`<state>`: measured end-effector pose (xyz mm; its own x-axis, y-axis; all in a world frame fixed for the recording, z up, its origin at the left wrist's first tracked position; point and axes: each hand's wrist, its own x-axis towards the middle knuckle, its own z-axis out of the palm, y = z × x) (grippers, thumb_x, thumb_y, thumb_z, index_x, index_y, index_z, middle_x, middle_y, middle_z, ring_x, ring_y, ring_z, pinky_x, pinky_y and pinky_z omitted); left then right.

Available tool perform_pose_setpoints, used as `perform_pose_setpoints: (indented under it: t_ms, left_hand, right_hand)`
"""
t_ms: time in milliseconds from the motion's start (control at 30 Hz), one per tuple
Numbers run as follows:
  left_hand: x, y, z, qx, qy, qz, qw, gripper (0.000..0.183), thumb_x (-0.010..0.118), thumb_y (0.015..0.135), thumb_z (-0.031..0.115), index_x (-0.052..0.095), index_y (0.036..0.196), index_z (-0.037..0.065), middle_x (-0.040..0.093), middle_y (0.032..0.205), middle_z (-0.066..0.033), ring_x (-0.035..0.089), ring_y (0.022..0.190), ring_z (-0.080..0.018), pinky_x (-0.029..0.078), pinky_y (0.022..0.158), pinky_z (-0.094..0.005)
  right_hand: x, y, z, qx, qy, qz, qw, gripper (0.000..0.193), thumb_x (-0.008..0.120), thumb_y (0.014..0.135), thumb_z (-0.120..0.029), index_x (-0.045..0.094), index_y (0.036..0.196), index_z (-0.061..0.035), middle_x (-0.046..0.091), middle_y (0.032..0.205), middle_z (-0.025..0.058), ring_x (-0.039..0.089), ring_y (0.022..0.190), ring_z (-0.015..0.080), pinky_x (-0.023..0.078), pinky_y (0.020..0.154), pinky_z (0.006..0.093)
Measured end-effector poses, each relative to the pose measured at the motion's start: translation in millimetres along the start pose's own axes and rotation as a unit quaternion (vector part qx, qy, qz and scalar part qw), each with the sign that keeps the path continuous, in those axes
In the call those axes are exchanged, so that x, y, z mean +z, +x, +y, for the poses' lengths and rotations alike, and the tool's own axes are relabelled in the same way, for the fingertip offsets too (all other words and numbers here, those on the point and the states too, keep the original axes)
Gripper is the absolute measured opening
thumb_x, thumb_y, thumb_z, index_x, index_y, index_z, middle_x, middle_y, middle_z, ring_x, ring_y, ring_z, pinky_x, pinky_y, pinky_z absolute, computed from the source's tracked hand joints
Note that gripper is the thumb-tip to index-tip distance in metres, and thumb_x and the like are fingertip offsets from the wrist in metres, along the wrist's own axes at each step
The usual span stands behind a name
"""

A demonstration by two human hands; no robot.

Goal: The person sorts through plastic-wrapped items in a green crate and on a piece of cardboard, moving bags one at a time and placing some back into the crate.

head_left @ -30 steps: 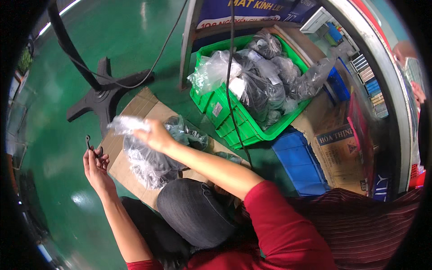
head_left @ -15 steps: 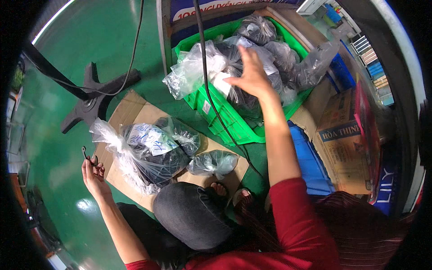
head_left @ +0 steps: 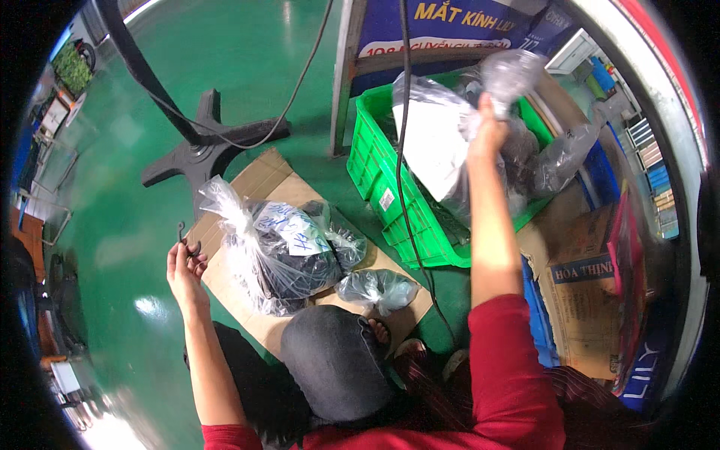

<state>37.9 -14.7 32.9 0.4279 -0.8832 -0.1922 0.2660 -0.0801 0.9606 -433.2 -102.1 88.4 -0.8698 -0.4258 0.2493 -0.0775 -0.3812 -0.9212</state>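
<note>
My right hand point(head_left: 487, 139) is closed round the gathered neck of a clear plastic bag point(head_left: 514, 73), whose loose end flares above the fist. A large white paper sheet point(head_left: 431, 139) shows at this bag's side. The bag is at the top of a green plastic crate point(head_left: 386, 217), among other clear bags with dark contents. Out to the left, my left hand point(head_left: 187, 279) pinches small dark curved pieces point(head_left: 182, 234) in its fingertips; their kind is too small to tell. Nearer me lies a knotted bag of dark items point(head_left: 281, 266) with a handwritten label.
A flattened cardboard sheet point(head_left: 259, 176) lies under the knotted bag and a smaller clear bag point(head_left: 379, 291). A black cable point(head_left: 403, 142) hangs in front of the crate. A black stand base point(head_left: 202, 150) is at far left, a cardboard box point(head_left: 581, 315) at right. Another person's feet point(head_left: 411, 347) are close by.
My right hand was spread over the crate and is now closed on a bag, raising its neck. The left hand still pinches the dark pieces. The whole view has shifted.
</note>
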Motion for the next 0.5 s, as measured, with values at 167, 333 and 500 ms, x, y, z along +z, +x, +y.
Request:
perform_pose_setpoints:
  t_ms: [167,333,500]
  left_hand:
    - [12,3,-13,-0.019,-0.024,-0.026,0.999,0.018,0.048,0.079,0.020,0.047,0.090,0.005,0.053,0.073,-0.0027,0.050,0.057,-0.0089,0.039,0.052,-0.0186]
    - [8,5,-10,-0.016,-0.043,-0.036,0.998,0.014,0.048,0.079,0.019,0.048,0.086,0.007,0.054,0.072,-0.0034,0.052,0.055,-0.0098,0.040,0.050,-0.0197]
    - [4,2,-3,-0.023,-0.072,-0.044,0.996,0.017,0.047,0.079,0.018,0.047,0.090,0.005,0.053,0.073,-0.0034,0.051,0.058,-0.0098,0.040,0.055,-0.0206]
  right_hand:
    - [-24,-2,-118,-0.029,0.041,0.022,0.999,0.050,0.062,0.068,-0.034,0.048,0.095,0.0074,0.049,0.096,0.0110,0.046,0.083,0.0163,0.038,0.072,0.0274]
    - [-24,-45,-182,-0.127,-0.118,-0.050,0.984,0.034,0.058,0.072,-0.033,0.052,0.079,-0.0001,0.046,0.070,0.0015,0.041,0.063,0.0101,0.033,0.059,0.0222]
    - [-37,-98,-190,-0.187,-0.208,-0.153,0.948,0.021,0.057,0.074,-0.024,0.052,0.070,-0.0040,0.043,0.058,-0.0010,0.040,0.052,0.0072,0.031,0.049,0.0210]
